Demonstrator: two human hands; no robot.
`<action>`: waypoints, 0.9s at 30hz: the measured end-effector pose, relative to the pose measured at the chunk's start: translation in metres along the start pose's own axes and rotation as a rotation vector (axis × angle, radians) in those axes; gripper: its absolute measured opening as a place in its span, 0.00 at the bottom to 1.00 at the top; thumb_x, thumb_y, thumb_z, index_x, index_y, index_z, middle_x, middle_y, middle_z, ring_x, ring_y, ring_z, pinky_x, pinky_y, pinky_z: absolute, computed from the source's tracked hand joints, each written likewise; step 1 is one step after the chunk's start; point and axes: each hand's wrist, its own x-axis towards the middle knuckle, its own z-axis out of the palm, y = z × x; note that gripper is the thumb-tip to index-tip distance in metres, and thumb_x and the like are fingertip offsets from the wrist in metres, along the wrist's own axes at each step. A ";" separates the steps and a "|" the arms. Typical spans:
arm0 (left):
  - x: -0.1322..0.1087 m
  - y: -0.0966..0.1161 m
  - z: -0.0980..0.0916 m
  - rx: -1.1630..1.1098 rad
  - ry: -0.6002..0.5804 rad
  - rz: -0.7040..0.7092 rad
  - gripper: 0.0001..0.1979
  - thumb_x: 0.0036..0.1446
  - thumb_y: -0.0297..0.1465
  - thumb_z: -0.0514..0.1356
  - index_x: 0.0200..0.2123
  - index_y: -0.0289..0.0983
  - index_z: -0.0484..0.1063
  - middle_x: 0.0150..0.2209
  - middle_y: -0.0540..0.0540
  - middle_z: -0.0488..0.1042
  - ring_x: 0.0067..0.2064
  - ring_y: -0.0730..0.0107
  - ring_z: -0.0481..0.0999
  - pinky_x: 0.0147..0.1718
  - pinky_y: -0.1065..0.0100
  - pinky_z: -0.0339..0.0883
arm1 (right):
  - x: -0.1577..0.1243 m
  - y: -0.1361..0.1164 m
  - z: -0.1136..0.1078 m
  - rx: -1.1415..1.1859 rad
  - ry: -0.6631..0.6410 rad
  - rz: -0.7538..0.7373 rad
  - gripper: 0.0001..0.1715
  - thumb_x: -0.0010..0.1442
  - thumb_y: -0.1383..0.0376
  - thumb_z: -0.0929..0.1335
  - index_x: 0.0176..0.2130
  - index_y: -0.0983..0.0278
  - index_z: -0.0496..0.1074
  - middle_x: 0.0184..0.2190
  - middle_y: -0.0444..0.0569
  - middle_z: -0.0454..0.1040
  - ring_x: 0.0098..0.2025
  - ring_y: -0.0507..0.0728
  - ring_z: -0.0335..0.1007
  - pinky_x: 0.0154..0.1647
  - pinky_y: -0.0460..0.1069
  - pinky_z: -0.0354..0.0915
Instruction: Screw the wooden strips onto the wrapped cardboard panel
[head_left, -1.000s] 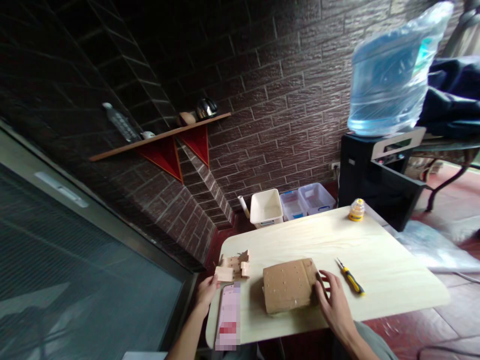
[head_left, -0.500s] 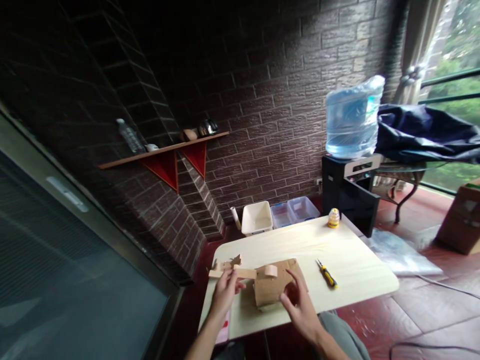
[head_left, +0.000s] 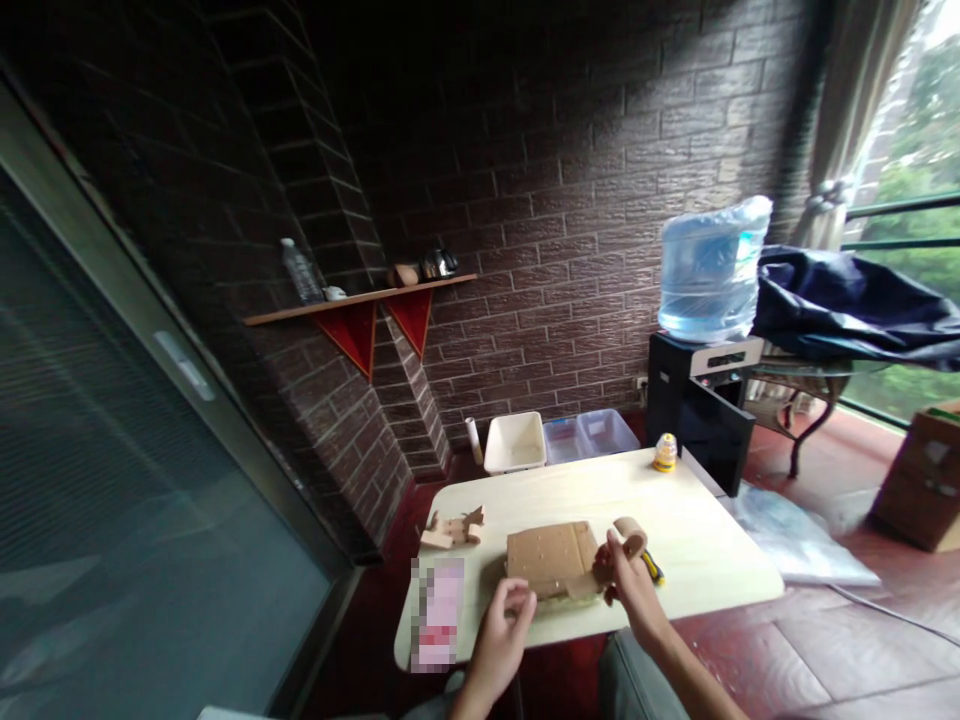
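Note:
My right hand [head_left: 631, 585] is closed around a wooden piece with a rounded end [head_left: 631, 536]. The piece is held over the right side of a cardboard box [head_left: 544, 550], its other end reaching leftward over the box's front. My left hand [head_left: 501, 632] is at the box's front left corner, fingers curled but apart, with nothing seen in it. Whether its fingertips touch the box I cannot tell. Just beyond my right hand lies a yellow and black screwdriver [head_left: 654, 569], partly hidden by the hand. Several joined wooden parts [head_left: 454, 530] rest at the table's left.
A pale table [head_left: 487, 495] carries everything, including a pink blurred sheet [head_left: 441, 610] at left and a yellow-based container [head_left: 665, 453] at the far right corner. Behind it are a cream bin [head_left: 516, 442] and clear plastic boxes [head_left: 606, 432]. A water dispenser [head_left: 675, 400] stands back right.
The wooden piece has gone from my left hand to my right and moved rightward. My left hand has come right and nearer to the box's front. The view has shifted slightly.

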 end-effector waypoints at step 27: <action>0.171 -0.085 -0.012 0.238 0.208 0.073 0.25 0.66 0.45 0.56 0.62 0.43 0.67 0.63 0.37 0.72 0.61 0.55 0.76 0.56 0.55 0.75 | 0.185 0.029 0.089 -0.103 -0.063 0.002 0.37 0.65 0.36 0.57 0.51 0.60 0.73 0.30 0.47 0.76 0.24 0.55 0.69 0.19 0.48 0.61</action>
